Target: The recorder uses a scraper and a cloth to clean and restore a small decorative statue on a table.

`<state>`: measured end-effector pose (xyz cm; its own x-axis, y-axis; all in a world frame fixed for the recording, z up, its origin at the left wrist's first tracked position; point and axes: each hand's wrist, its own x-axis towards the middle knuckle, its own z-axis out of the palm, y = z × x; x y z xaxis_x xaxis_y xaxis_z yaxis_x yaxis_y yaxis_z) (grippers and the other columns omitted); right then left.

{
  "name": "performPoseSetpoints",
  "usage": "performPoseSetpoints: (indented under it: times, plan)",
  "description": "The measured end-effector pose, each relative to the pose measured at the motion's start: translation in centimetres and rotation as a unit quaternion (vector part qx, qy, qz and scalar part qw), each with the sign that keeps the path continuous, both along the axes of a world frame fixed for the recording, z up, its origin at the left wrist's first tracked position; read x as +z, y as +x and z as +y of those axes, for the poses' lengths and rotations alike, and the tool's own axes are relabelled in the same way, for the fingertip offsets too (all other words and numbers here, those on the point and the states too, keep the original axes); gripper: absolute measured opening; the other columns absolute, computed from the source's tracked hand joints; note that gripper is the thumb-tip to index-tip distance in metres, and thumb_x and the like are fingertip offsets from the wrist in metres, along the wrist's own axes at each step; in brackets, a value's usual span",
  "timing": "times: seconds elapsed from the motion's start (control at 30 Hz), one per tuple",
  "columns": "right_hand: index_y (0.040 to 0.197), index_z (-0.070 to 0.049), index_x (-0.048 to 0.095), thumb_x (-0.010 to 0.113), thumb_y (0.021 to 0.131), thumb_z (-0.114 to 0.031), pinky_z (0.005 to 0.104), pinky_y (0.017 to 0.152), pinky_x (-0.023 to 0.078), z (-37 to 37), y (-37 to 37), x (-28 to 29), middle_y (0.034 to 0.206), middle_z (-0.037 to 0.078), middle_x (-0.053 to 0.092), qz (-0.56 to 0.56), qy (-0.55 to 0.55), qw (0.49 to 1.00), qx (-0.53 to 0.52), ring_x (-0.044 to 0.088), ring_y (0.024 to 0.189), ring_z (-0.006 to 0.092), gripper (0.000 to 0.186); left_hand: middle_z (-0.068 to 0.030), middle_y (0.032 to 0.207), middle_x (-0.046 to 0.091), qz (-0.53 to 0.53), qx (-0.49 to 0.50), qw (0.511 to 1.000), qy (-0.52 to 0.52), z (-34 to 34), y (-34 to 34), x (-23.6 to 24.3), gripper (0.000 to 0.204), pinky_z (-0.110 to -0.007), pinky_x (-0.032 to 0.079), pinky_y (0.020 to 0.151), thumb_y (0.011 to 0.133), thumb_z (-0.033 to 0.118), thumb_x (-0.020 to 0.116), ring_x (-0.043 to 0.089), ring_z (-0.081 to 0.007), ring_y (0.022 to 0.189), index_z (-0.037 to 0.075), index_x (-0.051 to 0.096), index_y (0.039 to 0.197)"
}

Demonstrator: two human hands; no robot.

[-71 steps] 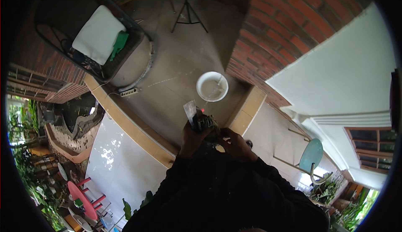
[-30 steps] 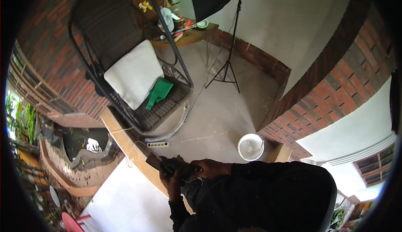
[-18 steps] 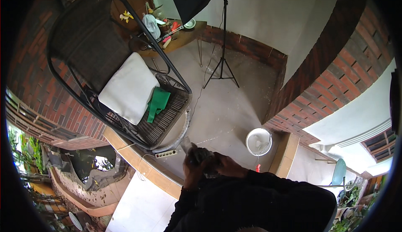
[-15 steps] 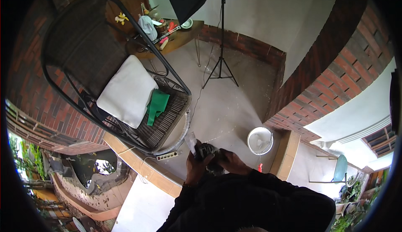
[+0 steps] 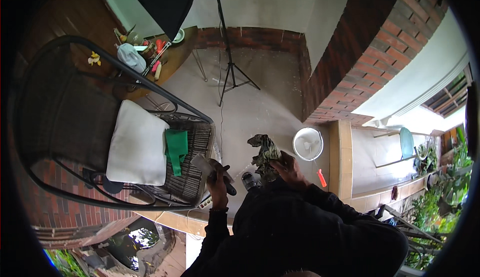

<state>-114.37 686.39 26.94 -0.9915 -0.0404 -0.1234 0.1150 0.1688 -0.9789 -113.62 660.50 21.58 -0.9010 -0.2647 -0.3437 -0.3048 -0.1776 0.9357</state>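
Note:
My left hand [image 5: 217, 191] is closed round a putty knife [image 5: 202, 164], whose wide greyish blade points up and left and whose dark handle end sticks out below the fingers. In my right hand [image 5: 291, 171] a crumpled, dark-and-pale patterned rag [image 5: 266, 153] is gripped at its lower right side, its loose part hanging to the left and upward. The two hands are apart, with the rag and the knife not touching. Beyond my right hand stands a white bucket [image 5: 295, 147] with whitish matter inside.
A dark woven chair [image 5: 60, 112] at the left bears a white cushion [image 5: 137, 144] and a green cloth [image 5: 176, 149]. A red-handled tool [image 5: 321, 178] is by the bucket. Farther off stand a black tripod [image 5: 231, 67] and a wooden table [image 5: 175, 62] crowded with items. A tiled ledge [image 5: 341, 157] runs at right.
My hands have drawn apart: the left has moved left with the putty knife, the right has lifted the rag up and away from it. The whole view has turned.

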Motion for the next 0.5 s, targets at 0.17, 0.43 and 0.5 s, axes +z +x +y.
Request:
performPoseSetpoints:
  times: [0.17,0.43,0.5]
  plan:
    - [0.114,0.004,0.063,0.062,0.098,-0.02,0.0319,0.074,0.048,0.4,0.0,-1.7,0.091,0.007,0.067,-0.037,-0.008,0.999,-0.008,0.057,0.083,0.0115,0.029,-0.0061,0.081,0.064,-0.001,-0.058,0.996,-0.07,-0.9,-2.5,-0.3,0.043,-0.031,0.046,0.064,0.102,0.037,0.055,0.058,-0.0135,0.073,-0.002,0.071,0.097]
    - [0.115,0.006,0.062,0.063,0.098,-0.024,0.0322,0.078,0.049,1.2,-0.7,-1.2,0.095,0.007,0.068,-0.087,-0.058,0.992,-0.074,0.058,0.089,0.0113,0.034,-0.0126,0.101,0.071,0.02,-0.155,0.987,0.027,4.1,-6.5,0.4,0.037,-0.032,0.048,0.075,0.102,0.028,0.058,0.06,-0.0166,0.082,-0.005,0.059,0.118]
    - [0.113,0.006,0.062,0.064,0.097,-0.026,0.0325,0.079,0.049,1.3,-1.2,-1.8,0.097,0.009,0.069,-0.059,-0.021,0.995,-0.082,0.059,0.091,0.0122,0.036,-0.0129,0.103,0.07,0.018,-0.177,0.984,0.008,5.3,-7.2,-1.2,0.037,-0.032,0.048,0.077,0.101,0.028,0.059,0.06,-0.0177,0.085,-0.005,0.059,0.118]
